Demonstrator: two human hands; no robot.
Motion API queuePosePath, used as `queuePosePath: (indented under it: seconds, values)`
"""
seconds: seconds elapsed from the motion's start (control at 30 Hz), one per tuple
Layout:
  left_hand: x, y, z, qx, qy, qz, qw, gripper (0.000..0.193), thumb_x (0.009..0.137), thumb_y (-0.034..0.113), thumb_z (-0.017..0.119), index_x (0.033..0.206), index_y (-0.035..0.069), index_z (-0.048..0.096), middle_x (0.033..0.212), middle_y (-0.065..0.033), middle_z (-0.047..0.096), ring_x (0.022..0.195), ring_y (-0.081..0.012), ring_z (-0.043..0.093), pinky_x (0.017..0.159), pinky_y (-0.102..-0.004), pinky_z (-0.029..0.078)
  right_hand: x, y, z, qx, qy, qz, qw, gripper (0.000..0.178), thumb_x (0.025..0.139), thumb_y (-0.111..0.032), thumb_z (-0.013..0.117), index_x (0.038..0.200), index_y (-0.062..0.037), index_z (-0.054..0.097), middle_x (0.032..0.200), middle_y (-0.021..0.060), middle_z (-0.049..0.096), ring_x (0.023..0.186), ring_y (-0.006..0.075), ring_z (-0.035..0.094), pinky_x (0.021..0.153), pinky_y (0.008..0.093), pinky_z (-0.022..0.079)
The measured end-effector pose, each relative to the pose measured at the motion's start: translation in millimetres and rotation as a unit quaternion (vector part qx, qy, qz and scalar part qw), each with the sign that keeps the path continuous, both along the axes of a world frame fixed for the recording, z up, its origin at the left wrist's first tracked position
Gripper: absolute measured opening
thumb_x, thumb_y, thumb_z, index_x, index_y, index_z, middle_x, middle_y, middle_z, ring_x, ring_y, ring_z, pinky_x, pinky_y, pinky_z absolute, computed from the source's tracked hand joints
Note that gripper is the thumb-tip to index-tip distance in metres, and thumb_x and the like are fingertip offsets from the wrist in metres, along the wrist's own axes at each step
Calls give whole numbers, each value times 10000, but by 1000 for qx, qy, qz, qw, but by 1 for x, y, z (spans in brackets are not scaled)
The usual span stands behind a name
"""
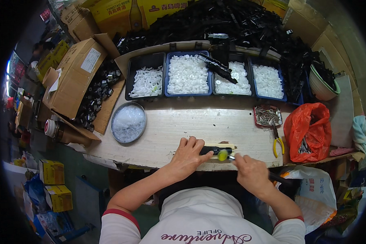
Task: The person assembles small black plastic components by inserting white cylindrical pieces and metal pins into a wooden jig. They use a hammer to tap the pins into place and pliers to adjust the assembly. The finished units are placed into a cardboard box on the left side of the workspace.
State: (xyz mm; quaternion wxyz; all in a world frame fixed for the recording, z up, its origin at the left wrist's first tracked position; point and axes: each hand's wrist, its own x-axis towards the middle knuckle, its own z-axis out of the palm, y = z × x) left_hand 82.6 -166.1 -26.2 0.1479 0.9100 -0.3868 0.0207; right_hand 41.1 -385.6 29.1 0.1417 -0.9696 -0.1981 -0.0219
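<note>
At the near edge of the table, my left hand (186, 156) presses a long black plastic part (209, 150) down, with thumb and fingers about its left end. The part lies along a pale wooden strip (225, 145). My right hand (251, 173) is closed round a small mallet with a yellow-green head (223, 155), a metal neck and a dark handle that sticks out behind the fist. The mallet head is over or beside the part's right end; whether they touch I cannot tell. My left fingers partly hide the part.
Beyond my hands stand several bins of small white plastic pieces (188, 75). A round dish of clear pieces (128, 122) is left. Toward the right are a tray of screws (267, 115), yellow-handled pliers (278, 146) and a red bag (308, 132). Black parts (248, 24) are heaped behind.
</note>
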Motion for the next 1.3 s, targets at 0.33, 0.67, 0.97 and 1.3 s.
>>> queuePosePath:
  seconds: [0.33,0.67,0.97,1.3]
  values:
    - [1,0,-5,-172,88,124,973,567,605,-104,575,1137,39,439,918,-88,522,800,-273,440,700,-355,404,20,21,-1,149,-89,17,985,139,814,-166,527,861,-35,527,618,105,552,504,284,565,434,379,427]
    - [-20,-5,-37,-334,-45,202,920,655,613,-67,628,1211,23,375,1031,-142,462,893,-293,441,789,-368,347,45,50,-17,5,63,54,997,173,847,-194,472,776,-39,502,599,164,574,510,315,569,462,414,441]
    - [-39,13,-34,-315,4,253,915,738,625,-4,661,1264,10,292,1182,-163,369,1052,-308,361,894,-392,269,45,64,-23,5,73,60,996,157,839,-188,478,788,-42,506,578,140,567,508,317,566,454,411,436]
    - [-27,17,-22,-349,136,241,895,770,587,-103,515,1296,34,247,1157,-146,389,1064,-295,350,940,-383,241,14,62,-23,34,-29,91,995,128,821,-196,522,796,-70,522,559,57,506,456,215,538,403,326,417]
